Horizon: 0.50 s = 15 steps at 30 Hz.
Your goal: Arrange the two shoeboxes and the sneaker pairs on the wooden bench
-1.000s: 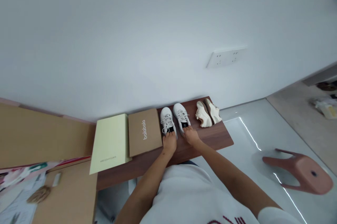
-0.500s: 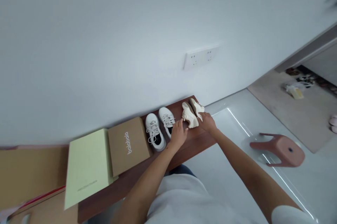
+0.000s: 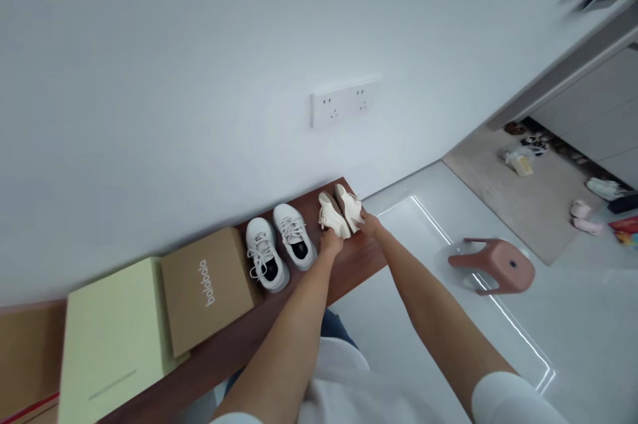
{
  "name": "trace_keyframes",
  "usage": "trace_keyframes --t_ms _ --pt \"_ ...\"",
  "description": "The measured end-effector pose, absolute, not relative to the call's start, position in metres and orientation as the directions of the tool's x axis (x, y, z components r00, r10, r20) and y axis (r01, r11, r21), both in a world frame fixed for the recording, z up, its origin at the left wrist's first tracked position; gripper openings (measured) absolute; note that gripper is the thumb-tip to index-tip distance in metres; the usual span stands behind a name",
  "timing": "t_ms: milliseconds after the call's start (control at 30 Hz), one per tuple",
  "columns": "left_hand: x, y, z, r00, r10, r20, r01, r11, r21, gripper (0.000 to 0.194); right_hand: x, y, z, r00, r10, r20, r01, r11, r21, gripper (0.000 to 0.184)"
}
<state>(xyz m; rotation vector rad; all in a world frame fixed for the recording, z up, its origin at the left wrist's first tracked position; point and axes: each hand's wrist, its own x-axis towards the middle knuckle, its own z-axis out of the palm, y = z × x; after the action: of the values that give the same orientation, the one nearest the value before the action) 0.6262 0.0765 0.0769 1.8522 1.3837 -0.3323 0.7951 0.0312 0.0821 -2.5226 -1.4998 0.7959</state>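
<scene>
Two small cream shoes lie tipped on their sides, close together, at the far end of a dark red-brown bench (image 3: 356,258). My left hand (image 3: 331,242) is closed at the near end of the left cream shoe (image 3: 333,216). On the other side, my right hand (image 3: 369,223) grips the near end of the right cream shoe (image 3: 349,207). Some of the fingers of both hands are hidden. Just left of them a pair of larger white lace-up sneakers (image 3: 292,224) stands upright, toes toward the wall.
Further left on the bench are a brown shoe box (image 3: 204,304) and a pale yellow box (image 3: 112,331). A wall socket panel (image 3: 345,104) is above the bench. On the floor to the right stands a pink stool (image 3: 503,266); beyond it, several shoes lie by a mat (image 3: 518,205).
My left hand has moved from beside the white sneakers to the left cream shoe and closed on it. My right hand stays at the right cream shoe. The view has shifted rightward.
</scene>
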Motion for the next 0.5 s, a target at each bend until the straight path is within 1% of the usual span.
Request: trace_keyframes --t_ms 133,267,333,400,500 --pt "0.62 0.087 0.084 0.404 0.719 -0.565 0.888 -0.158 0.433 0.041 0.795 0.03 0.09 0.372 0.861 -0.347 0.779 -0.493 -0.388 0.028" --pt "0.617 0.092 0.097 0.437 0.746 -0.502 0.876 -0.226 0.426 0.043 0.793 0.029 0.102 0.382 0.869 -0.314 0.779 -0.486 -0.396 0.032" --pt "0.619 0.09 0.103 0.474 0.757 -0.45 0.862 -0.292 0.415 0.047 0.79 0.029 0.108 0.374 0.878 -0.3 0.805 -0.468 -0.365 0.032" --pt "0.623 0.087 0.107 0.519 0.766 -0.378 0.837 -0.366 0.408 0.054 0.784 0.031 0.112 0.342 0.899 -0.272 0.854 -0.418 -0.31 0.033" --pt "0.63 0.082 0.109 0.548 0.776 -0.311 0.814 -0.41 0.412 0.06 0.776 0.035 0.114 0.293 0.928 -0.231 0.912 -0.344 -0.224 0.034"
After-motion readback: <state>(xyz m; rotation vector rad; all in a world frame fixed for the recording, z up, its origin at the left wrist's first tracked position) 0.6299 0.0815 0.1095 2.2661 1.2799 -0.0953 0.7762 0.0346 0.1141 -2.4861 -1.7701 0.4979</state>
